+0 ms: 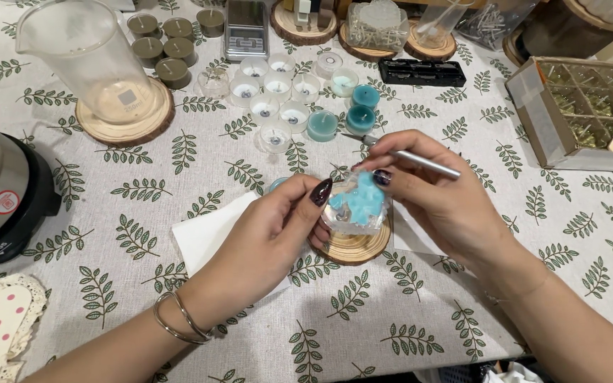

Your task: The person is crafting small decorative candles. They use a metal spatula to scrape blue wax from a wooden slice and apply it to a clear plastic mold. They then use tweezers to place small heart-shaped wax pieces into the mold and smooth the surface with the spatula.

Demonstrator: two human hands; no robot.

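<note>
Above wooden coaster (352, 248): left hand (271, 234) pinches clear mould (352, 216); right hand (434, 195) grips metal pick (420, 160), freeing blue wax figure (362, 201). Next: gentle prying.

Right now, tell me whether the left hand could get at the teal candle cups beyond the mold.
Probably yes. The left hand steadies the clear mold, but bare tablecloth lies between it and the teal candle cups; it would have to let go first.
</note>
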